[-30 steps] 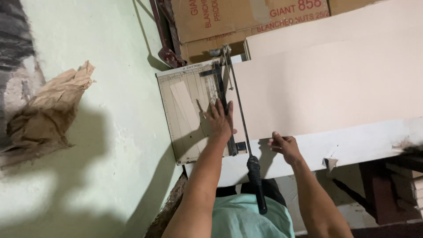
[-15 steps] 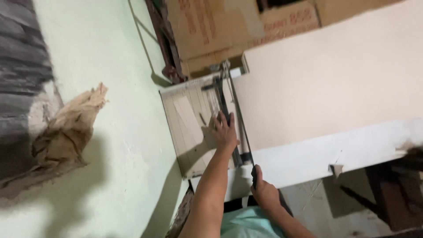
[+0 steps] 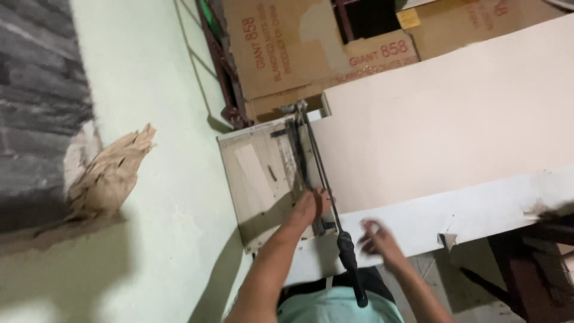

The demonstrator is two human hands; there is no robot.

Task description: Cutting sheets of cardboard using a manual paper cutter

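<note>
A large cream sheet [image 3: 442, 125] lies across the white table [image 3: 478, 209], its left edge under the paper cutter [image 3: 269, 179]. The cutter's lever arm [image 3: 326, 197] is down, its black handle [image 3: 351, 269] free. Left hand [image 3: 308, 209] presses flat, open, on the clamp bar. Right hand [image 3: 376, 239], open and blurred, holds nothing, hovering beside the handle. Step judged: between cuts; a next cut would call for raising the lever.

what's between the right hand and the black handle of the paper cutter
Nothing visible. The right hand hangs blurred just right of the black handle, only the white table edge showing in the gap. The left hand presses on the paper cutter base, clear of that gap.
</note>
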